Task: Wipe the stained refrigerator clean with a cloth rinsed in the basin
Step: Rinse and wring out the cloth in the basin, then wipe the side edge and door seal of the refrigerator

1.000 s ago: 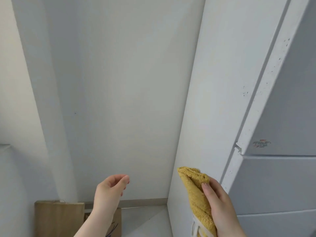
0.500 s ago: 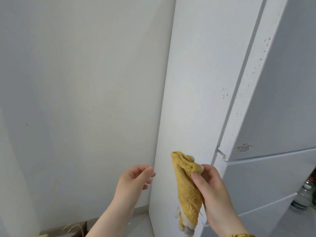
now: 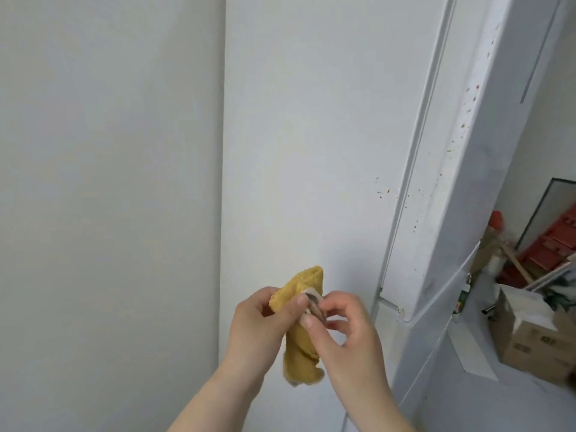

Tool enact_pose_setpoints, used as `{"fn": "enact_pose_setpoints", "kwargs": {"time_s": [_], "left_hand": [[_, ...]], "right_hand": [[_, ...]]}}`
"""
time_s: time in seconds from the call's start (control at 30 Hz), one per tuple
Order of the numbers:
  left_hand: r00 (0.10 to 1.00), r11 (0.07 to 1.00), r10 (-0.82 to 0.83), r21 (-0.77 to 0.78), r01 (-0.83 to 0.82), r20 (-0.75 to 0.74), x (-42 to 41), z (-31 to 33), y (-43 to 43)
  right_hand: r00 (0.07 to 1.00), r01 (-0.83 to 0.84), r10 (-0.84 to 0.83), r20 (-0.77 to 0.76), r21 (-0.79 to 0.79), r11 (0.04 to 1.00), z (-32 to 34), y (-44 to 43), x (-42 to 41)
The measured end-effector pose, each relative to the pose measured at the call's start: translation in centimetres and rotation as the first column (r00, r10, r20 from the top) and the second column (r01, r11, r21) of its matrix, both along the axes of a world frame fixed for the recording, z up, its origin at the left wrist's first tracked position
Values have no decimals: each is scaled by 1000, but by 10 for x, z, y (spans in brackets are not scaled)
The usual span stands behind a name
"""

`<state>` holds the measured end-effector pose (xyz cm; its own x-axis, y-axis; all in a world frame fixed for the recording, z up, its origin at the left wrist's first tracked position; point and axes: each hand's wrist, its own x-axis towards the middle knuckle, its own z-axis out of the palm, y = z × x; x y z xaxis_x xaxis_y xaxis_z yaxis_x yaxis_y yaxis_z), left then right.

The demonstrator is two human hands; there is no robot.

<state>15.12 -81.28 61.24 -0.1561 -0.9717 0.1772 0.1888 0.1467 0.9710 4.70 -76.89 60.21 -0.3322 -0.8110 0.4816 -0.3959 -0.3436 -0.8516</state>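
A white refrigerator (image 3: 311, 151) fills the middle and right of the view, seen from its side panel. Small reddish-brown specks (image 3: 381, 193) dot the panel near the door edge, and more run up the door's edge (image 3: 467, 110). I hold a folded mustard-yellow cloth (image 3: 304, 347) in front of the side panel, low in the view. My left hand (image 3: 265, 325) grips the cloth's upper part. My right hand (image 3: 346, 332) pinches its pale edge binding at the top. No basin is in view.
A plain white wall (image 3: 109, 182) stands to the left of the fridge. At the right edge, behind the fridge door, are cardboard boxes (image 3: 530, 335), red items (image 3: 554, 241) and stick-like handles, all blurred.
My left hand has come across and taken hold of the cloth, which only my right hand held before. The view has swung right, so the fridge's side now sits in the centre.
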Motion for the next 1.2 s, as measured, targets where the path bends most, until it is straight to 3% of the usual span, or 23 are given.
{"fn": "enact_pose_setpoints", "kwargs": {"time_s": [0.17,0.2,0.27,0.33,0.4,0.5,0.6,0.73,0.87,1.03,1.1,1.2], "left_hand": [[988,988,-149,41,150,-40,10,1,-28],[983,983,-176,48,179,-53,11,1,-31],[971,972,-223,62,229,-81,13,1,-34],[966,968,-231,73,241,-117,11,2,-33],[959,963,-239,90,254,-151,8,5,-33],[948,954,-262,99,282,-180,5,6,-33],[954,958,-272,55,280,-123,8,8,-38],[973,972,-232,42,232,-15,19,10,-56],[967,962,-254,94,256,-33,20,9,-62],[888,860,-444,220,461,-122,12,-6,-51],[848,809,-521,258,528,-100,9,-17,-41],[872,840,-482,239,487,-84,6,-22,-38]], "right_hand": [[986,114,-108,-129,41,993,2,-16,7],[987,141,-136,-90,44,989,2,-17,4],[975,155,-161,156,50,987,4,-15,-2],[937,48,-60,345,43,998,7,-11,-3],[966,-99,64,251,129,987,7,-9,4],[997,-50,29,75,289,956,1,-14,16],[995,43,-60,83,201,979,-1,-18,3],[954,155,-173,245,94,983,0,-17,-23],[926,49,-60,374,37,998,5,-15,-26],[769,0,-14,640,22,1000,12,-22,-29],[733,-22,23,680,-9,1000,13,-22,-30],[741,-214,139,657,35,976,13,-17,-29]]}}
